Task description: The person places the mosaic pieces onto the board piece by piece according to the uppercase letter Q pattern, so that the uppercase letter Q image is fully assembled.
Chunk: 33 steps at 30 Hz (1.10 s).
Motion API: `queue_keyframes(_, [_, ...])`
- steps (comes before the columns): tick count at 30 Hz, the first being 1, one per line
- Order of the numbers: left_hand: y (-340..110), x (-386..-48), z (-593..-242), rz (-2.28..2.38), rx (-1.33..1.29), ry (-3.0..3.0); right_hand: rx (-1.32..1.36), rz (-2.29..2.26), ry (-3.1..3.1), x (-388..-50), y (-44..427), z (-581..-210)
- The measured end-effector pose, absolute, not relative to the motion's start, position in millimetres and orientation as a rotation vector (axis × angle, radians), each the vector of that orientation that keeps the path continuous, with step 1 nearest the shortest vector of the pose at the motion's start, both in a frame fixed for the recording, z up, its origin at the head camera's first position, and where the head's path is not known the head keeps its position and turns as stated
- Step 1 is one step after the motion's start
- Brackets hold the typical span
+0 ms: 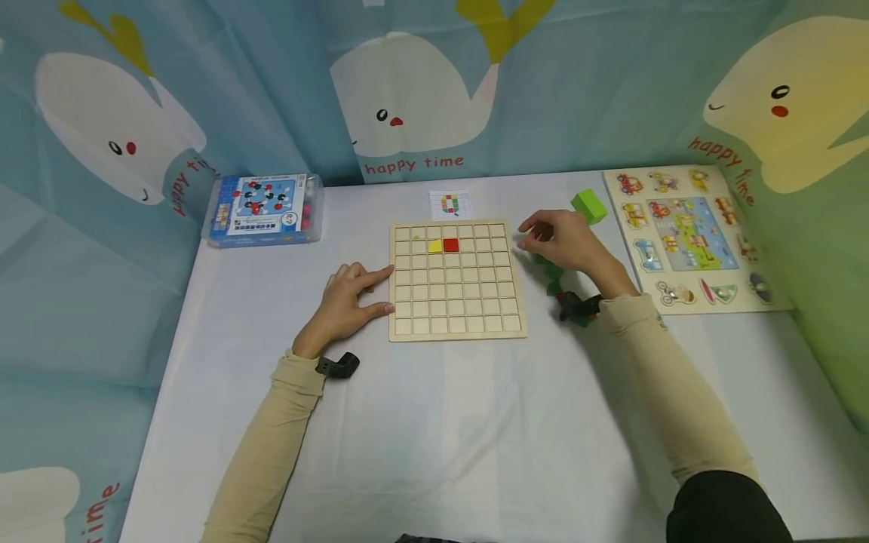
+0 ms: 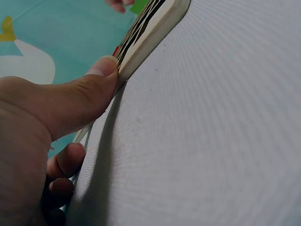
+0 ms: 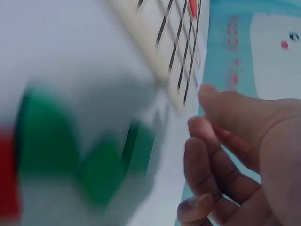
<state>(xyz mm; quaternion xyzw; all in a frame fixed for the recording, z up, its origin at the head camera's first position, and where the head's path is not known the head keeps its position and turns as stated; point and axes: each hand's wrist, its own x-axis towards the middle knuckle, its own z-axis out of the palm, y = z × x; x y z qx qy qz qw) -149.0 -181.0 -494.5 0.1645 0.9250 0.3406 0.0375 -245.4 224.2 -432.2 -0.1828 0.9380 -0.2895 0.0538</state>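
A square wooden grid board (image 1: 457, 289) lies flat on the table, with a yellow piece (image 1: 435, 246) and a red square block (image 1: 451, 245) side by side in its second row. My left hand (image 1: 342, 302) touches the board's left edge with extended index finger and thumb, its other fingers bent. Just past the board's upper right side hovers my right hand (image 1: 558, 240), fingers loosely bent and nothing visible between them. Dark green blocks (image 3: 47, 136) lie beneath it, blurred in the right wrist view and partly hidden by hand and wrist in the head view.
Behind the board lies a small card (image 1: 451, 204) with a coloured block pattern. A bright green block (image 1: 589, 206) sits at the back right, beside a vehicle picture puzzle (image 1: 699, 241). At the back left is a clear plastic box (image 1: 263, 211) with a molecule picture.
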Motion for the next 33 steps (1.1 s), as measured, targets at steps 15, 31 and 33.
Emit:
queue_keyframes(15, [-181, -148, -493, 1.065, 0.471, 2.827, -0.139, -0.682, 2.832, -227, 292, -428])
queue_keyframes(31, [-180, -149, -493, 1.057, 0.486, 2.828, -0.132, -0.71, 2.879, -230, 276, -435])
queue_keyframes(33, [-181, -149, -493, 1.056, 0.489, 2.832, -0.162, -0.697, 2.9, -229, 274, -435])
